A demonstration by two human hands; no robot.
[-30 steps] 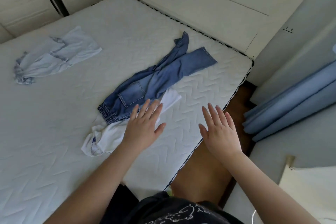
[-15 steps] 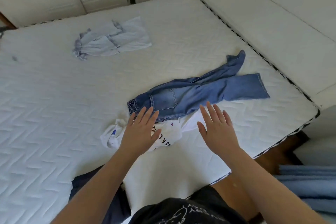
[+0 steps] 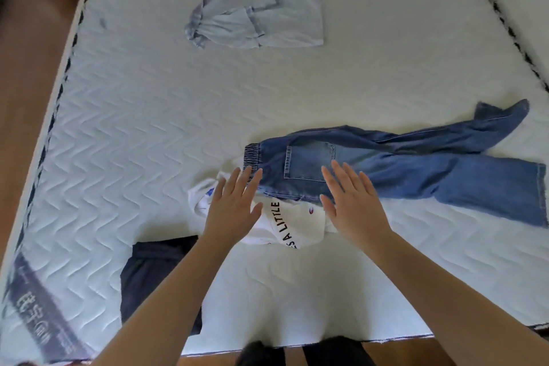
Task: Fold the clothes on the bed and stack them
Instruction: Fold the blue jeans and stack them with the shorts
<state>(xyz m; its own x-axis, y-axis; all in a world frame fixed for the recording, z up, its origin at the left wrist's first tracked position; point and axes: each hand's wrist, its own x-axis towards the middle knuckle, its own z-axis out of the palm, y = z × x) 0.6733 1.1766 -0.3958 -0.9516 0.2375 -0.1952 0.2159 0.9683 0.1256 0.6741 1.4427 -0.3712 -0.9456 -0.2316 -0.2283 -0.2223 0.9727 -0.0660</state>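
Mattress (image 3: 148,116) white, quilted, wood floor (image 3: 26,74) beside; left hand (image 3: 234,208), right hand (image 3: 353,205) spread flat

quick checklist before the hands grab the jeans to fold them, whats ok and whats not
1. Both hands free: ok. The left hand and right hand are flat-fingered and hold nothing.
2. Jeans within reach: ok, the fingertips are over the waistband end.
3. Jeans laid flat: not ok. The legs cross and one hem curls up.
4. Jeans clear of other clothes: not ok. They overlap the white t-shirt.
5. Hands touching the cloth: cannot tell from this view.
6. Bare mattress for folding: ok. The pale blue garment and dark garment lie apart from the jeans.
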